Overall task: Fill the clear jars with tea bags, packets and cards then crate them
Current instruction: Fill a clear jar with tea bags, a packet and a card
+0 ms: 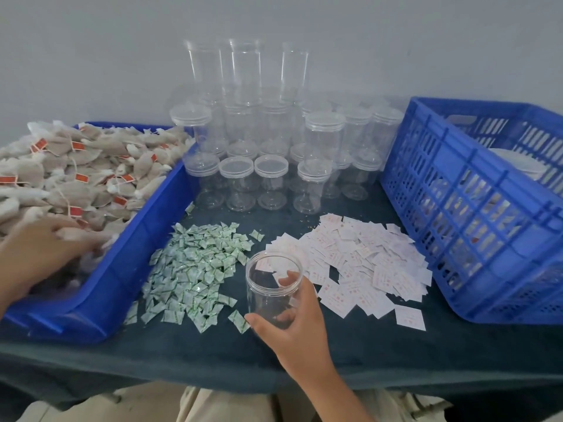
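One lidless clear jar (265, 287) stands upright in the right hand (292, 321), whose fingers curl round it. One heap of green packets (195, 263) lies just left of that hand and one heap of white cards (365, 257) just right, with one blue crate (457, 193) farther right. The left hand (45, 254) lies on the tea bags (76, 172) in one blue tray (146, 245); its grip is too blurred to tell. The lidded jars (271, 178) beyond are too crowded to count.

Glossy clear plastic jar (273, 287), matt dark cloth table cover (365, 345), smooth blue plastic crate (475, 226), papery tea bags (76, 172).

I see my right grip (292, 312) curled round a lidless clear jar (264, 292) at six o'clock on the counter (182, 354), my left grip (39, 254) among tea bags (76, 166) at nine o'clock.
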Available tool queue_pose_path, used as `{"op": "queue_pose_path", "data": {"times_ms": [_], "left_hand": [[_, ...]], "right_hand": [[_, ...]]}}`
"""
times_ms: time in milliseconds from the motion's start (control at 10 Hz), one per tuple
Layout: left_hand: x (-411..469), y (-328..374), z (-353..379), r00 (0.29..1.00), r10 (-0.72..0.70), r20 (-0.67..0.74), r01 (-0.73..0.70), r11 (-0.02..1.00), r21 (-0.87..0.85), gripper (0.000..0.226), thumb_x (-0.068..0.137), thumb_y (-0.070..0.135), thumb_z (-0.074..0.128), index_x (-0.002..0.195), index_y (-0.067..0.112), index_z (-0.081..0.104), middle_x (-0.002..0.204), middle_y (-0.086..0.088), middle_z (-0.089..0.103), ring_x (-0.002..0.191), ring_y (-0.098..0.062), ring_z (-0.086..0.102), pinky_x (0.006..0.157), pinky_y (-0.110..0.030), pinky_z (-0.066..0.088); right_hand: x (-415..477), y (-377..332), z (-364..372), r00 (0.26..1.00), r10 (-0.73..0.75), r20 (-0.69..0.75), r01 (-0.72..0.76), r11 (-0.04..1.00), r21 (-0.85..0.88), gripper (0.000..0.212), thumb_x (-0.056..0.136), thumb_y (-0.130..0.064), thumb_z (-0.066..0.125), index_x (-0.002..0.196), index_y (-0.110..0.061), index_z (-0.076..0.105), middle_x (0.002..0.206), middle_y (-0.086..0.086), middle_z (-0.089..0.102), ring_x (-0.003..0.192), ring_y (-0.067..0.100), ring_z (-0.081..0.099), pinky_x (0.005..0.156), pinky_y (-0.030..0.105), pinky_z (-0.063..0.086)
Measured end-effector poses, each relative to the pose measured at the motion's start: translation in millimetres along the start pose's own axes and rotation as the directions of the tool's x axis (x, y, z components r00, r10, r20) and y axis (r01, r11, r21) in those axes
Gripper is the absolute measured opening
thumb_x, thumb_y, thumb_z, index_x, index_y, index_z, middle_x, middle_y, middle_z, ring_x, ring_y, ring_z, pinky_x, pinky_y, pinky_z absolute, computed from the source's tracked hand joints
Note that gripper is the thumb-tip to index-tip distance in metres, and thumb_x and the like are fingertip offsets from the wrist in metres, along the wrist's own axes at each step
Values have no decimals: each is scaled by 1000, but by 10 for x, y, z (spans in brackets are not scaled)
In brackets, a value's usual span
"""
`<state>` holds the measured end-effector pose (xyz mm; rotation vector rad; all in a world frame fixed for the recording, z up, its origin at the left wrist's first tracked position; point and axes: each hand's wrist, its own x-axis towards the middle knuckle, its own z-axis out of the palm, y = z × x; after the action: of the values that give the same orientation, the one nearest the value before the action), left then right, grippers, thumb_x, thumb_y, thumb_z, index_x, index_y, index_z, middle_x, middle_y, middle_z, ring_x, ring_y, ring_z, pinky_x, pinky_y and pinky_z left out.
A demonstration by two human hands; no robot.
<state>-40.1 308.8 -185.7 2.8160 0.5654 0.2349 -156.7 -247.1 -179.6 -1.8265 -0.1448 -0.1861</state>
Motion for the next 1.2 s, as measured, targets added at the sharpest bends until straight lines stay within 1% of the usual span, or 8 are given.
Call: {"op": "queue_pose_path", "data": {"times_ms": [200, 300, 500, 700, 800, 900, 1000, 1200], "left_hand": [[-338, 528, -265, 972, 154, 179, -196, 948, 250, 15, 78, 37, 86, 84, 26, 77, 67, 11, 64, 67, -19, 62, 70, -36, 48], [-398, 716, -349, 990, 59, 126, -87, 969, 230, 34, 90, 55, 69, 67, 29, 68, 64, 10, 68, 65, -15, 68, 74, -36, 54], [-511, 930, -622, 988, -146, 54, 154, 973, -170, 47, 76, 68, 61, 69, 23, 72, 59, -1, 71, 59, -31, 71, 63, -45, 61], [-659, 1139, -1018, 979, -195, 51, 141, 479, -866, 30, 73, 42, 75, 95, 22, 69, 103, -7, 74, 83, -20, 71, 90, -48, 59], [-1016, 1693, -1216, 982, -90, 165, 168, 35, -985, 12, 77, 28, 74, 86, 25, 69, 100, -6, 73, 90, -14, 76, 78, -39, 58], [-1373, 2284, -1288, 968, 151, 202, 225, -157, -961, 8, 96, 15, 54, 91, 16, 60, 103, -11, 70, 97, -21, 75, 85, -46, 58], [-1693, 2825, -1300, 928, 324, 184, 230, -110, -967, 11, 98, 12, 50, 88, 10, 55, 83, -6, 66, 79, -19, 69, 77, -39, 60], [-1941, 3381, -978, 870, 471, 146, -234, 655, -719, 17, 83, 24, 81, 78, 29, 65, 66, 13, 63, 58, -2, 55, 52, -14, 43]], "right_hand": [[-9, -22, 24, 1000, -19, -6, 19, 1000, -2, 83, 66, -59, 95, 133, -63, 45, 135, -25, 62, 115, 11, 67, 82, 31, 62], [-8, -23, 20, 1000, -30, -4, 30, 999, -12, 84, 67, -60, 95, 135, -61, 46, 135, -24, 62, 115, 11, 67, 81, 33, 62], [-16, 3, 19, 1000, -22, -6, 22, 1000, -21, 82, 66, -60, 94, 132, -61, 46, 132, -24, 63, 93, 16, 69, 78, 32, 62], [-14, 14, 26, 1000, -3, 4, 3, 1000, -27, 86, 64, -62, 94, 137, -49, 50, 132, -23, 63, 89, 15, 69, 79, 33, 62], [-15, 17, 29, 1000, 4, 14, -4, 1000, -30, 87, 65, -62, 94, 138, -50, 48, 132, -24, 62, 92, 15, 70, 80, 33, 62], [-11, -23, 22, 999, -30, 21, 31, 999, -42, 83, 65, -61, 94, 132, -63, 45, 133, -26, 60, 96, 14, 69, 79, 25, 60], [3, -61, 29, 996, -76, 37, 77, 996, -54, 79, 66, -58, 94, 127, -69, 45, 132, -25, 60, 105, 13, 68, 81, 21, 58], [-3, -94, 19, 992, -110, 62, 112, 993, -33, 81, 67, -51, 97, 128, -68, 46, 133, -23, 61, 108, 13, 70, 82, 19, 58]]}}
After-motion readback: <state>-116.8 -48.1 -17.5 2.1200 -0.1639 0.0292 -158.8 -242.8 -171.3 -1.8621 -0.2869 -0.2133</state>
